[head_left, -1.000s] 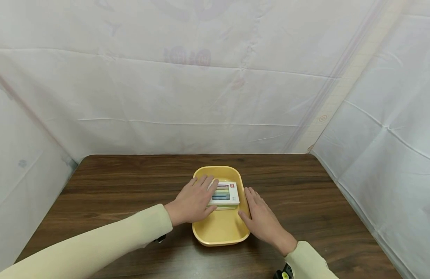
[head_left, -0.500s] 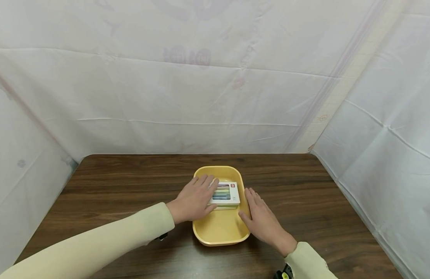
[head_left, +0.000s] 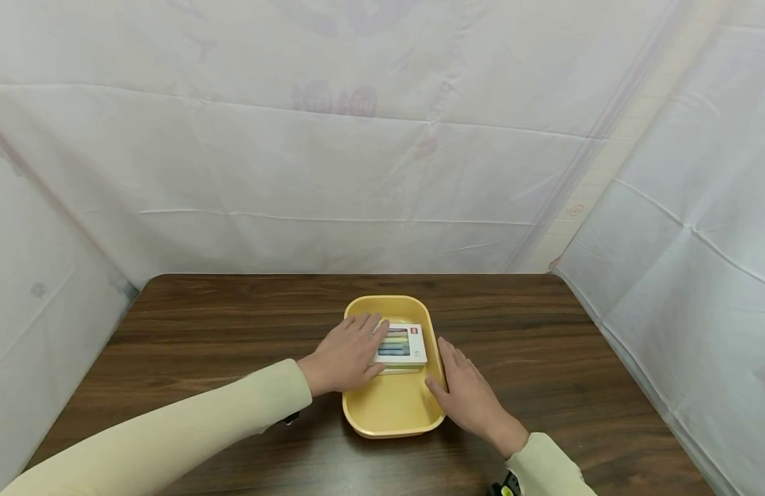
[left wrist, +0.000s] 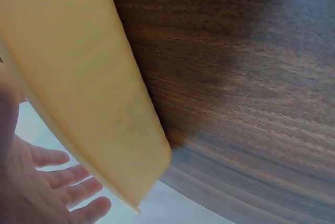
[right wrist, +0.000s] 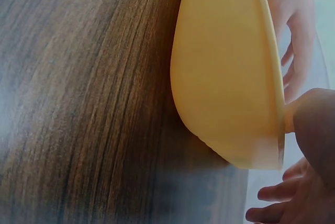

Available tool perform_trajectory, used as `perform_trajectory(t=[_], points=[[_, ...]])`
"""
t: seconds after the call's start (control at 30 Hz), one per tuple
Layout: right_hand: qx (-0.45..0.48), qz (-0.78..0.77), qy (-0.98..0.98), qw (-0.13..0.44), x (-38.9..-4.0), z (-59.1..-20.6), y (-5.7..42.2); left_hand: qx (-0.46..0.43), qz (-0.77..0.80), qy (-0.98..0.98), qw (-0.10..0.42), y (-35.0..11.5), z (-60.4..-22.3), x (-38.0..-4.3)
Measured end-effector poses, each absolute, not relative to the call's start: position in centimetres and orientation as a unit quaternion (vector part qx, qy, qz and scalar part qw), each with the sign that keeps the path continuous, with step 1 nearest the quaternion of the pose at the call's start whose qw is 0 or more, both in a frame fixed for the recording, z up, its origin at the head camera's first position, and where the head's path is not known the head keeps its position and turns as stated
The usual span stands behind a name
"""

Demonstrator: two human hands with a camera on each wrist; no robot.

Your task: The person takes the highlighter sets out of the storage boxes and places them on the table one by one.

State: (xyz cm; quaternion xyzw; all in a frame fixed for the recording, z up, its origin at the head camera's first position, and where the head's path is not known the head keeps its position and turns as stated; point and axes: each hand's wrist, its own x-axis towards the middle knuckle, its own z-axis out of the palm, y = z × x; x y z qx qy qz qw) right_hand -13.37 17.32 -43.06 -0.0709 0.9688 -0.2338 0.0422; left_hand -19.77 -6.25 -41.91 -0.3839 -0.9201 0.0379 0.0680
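Observation:
A yellow plastic tub (head_left: 395, 410) sits on the table, a white box (head_left: 417, 348) with a window onto pastel-coloured sticks lying inside it. A green edge shows beneath that box. My left hand (head_left: 345, 355) lies palm down across the tub's left rim, its extended fingers over the left part of the box and hiding it. Along the tub's right rim rests my right hand (head_left: 472, 396), fingers straight on the outer side and thumb at the rim. The left wrist view shows the tub's outer wall (left wrist: 94, 77) with the left fingers (left wrist: 81, 191) spread beyond its rim.
The dark wood-grain table (head_left: 233, 324) extends on both sides of the tub. White sheeting (head_left: 296, 172) hangs right behind the table's back edge and also along the left and right sides.

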Motion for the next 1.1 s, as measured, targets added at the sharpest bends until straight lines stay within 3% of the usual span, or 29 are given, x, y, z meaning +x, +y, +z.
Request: perform_trajectory(t=[0.73, 1.1], points=[[-0.056, -0.175, 0.983, 0.005, -13.8, -43.6, 17.1, -0.380, 0.054, -0.922, 0.057, -5.8, -42.5, -20.6], [-0.049, -0.171, 0.984, 0.017, -13.9, -43.7, 17.0, -0.386, 0.041, -0.920, 0.054, -5.7, -42.8, -21.1]])
